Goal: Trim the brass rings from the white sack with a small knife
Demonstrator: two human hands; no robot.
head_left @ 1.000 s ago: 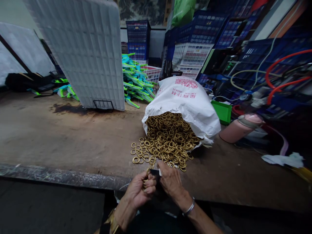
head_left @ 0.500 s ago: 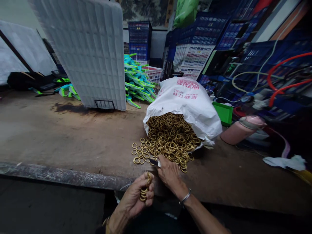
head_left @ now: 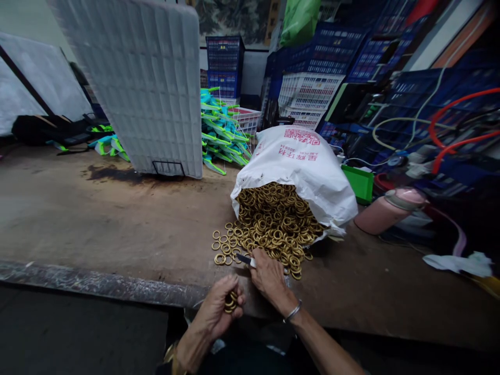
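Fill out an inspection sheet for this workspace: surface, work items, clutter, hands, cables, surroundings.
Surface: brown bench, dark stain near the upright pale panel.
Work items: white sack on its side, brass-coloured rings spilling from its mouth.
Clutter: pink bottle, green tray and pale cloth, right of the sack.
Hands: left hand curled around several rings; right hand holds a dark-bladed tool by the spilled rings.
Cables: orange hose and thinner pale lines, far right.
Surroundings: stacked blue crates and white crates behind.
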